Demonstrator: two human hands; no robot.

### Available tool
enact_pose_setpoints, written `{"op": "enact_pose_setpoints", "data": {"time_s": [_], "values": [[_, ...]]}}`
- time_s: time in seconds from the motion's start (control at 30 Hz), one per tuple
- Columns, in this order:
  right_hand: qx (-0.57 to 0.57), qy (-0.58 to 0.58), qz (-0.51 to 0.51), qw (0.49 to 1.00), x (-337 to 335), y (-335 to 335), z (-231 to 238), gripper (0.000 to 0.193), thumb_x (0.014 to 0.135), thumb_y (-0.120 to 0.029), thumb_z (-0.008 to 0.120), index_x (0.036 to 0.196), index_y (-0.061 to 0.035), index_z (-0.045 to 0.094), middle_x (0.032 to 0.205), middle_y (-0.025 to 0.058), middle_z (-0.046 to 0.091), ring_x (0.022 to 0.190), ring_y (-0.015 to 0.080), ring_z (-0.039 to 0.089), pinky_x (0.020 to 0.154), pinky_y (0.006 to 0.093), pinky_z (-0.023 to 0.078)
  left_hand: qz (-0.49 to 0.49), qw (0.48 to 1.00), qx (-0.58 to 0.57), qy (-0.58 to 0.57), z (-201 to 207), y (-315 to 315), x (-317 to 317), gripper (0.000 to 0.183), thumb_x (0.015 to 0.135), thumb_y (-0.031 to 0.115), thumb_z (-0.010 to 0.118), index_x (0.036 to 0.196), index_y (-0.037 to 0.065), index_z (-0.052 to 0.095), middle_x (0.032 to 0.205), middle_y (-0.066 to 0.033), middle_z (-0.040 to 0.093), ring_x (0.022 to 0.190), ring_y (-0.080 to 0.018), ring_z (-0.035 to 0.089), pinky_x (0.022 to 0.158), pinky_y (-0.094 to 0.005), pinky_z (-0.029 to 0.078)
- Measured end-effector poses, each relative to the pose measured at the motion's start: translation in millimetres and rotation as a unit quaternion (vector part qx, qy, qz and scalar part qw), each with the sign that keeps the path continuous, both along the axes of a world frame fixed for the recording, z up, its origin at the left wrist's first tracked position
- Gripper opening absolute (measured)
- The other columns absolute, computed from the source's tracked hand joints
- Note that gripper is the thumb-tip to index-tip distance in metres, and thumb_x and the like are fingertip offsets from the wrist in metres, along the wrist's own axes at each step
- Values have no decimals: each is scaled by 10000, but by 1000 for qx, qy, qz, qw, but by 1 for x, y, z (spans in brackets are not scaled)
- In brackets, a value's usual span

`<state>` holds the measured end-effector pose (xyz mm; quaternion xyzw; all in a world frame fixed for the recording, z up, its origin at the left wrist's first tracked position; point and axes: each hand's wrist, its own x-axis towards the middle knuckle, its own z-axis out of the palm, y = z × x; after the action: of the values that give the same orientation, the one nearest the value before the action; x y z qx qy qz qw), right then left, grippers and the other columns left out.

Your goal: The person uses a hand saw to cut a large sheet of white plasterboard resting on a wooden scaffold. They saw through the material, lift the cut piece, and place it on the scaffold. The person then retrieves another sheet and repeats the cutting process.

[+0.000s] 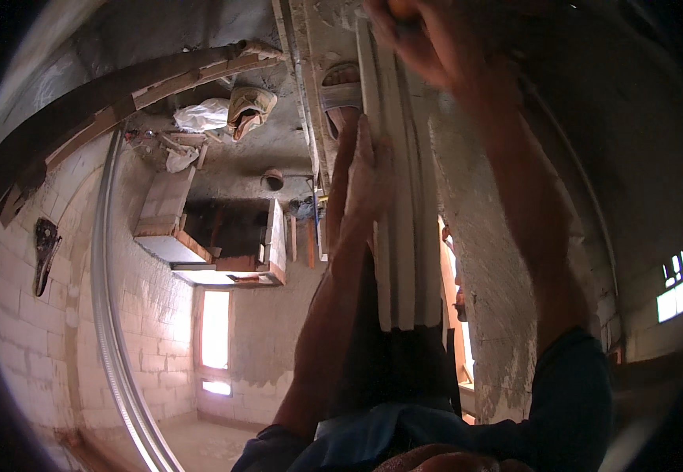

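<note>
A long, pale strip with lengthwise ridges runs away from my body, its near end in front of my dark trousers. My left hand is closed about the strip's left side, partway along it. Toward the far end my right hand is raised and curled round a tool whose orange handle end shows; the upper picture edge cuts off the rest. A sandalled foot is beside the strip, on its left.
At left stand metal rails and a curved-looking dark beam. A white plastic bag and a tan cloth bag lie past a block-walled box. A dark tool is against the block wall. A rough plastered surface lies right of the strip.
</note>
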<state>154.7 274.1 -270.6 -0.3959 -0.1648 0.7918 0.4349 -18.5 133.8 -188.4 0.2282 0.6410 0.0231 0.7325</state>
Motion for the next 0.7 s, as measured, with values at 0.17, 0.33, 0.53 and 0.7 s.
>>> {"op": "enact_pose_setpoints", "data": {"time_s": [0.17,0.33,0.53,0.7], "values": [[-341,-176,62,921,42,-130,190,365,879,-102,691,1216,-67,556,1053,112,615,801,156,630,631,313,528,23,996,83,-8,0,-25,3,663,1072,449,401,1579,50,249,1468,-228,466,1295,-287,503,1076,-372,408],[58,-593,305,743,19,-264,245,510,836,30,661,1296,-141,524,1138,229,568,929,338,626,753,454,560,-75,993,8,88,62,-43,11,656,1078,462,353,1562,28,266,1532,-234,402,1368,-353,454,1111,-424,377],[-57,-619,173,764,8,-243,260,385,1048,-273,489,1355,-56,409,1090,240,532,823,268,633,603,400,554,-93,992,-13,79,86,-94,7,648,1078,451,332,1557,21,263,1544,-244,376,1393,-370,426,1123,-432,363],[-231,-480,41,845,12,-213,274,415,1040,-383,517,1271,-46,449,956,225,608,797,294,673,624,418,545,-92,993,-14,72,85,-107,8,641,1078,443,315,1554,16,260,1554,-253,355,1413,-385,403,1134,-439,351]]}}
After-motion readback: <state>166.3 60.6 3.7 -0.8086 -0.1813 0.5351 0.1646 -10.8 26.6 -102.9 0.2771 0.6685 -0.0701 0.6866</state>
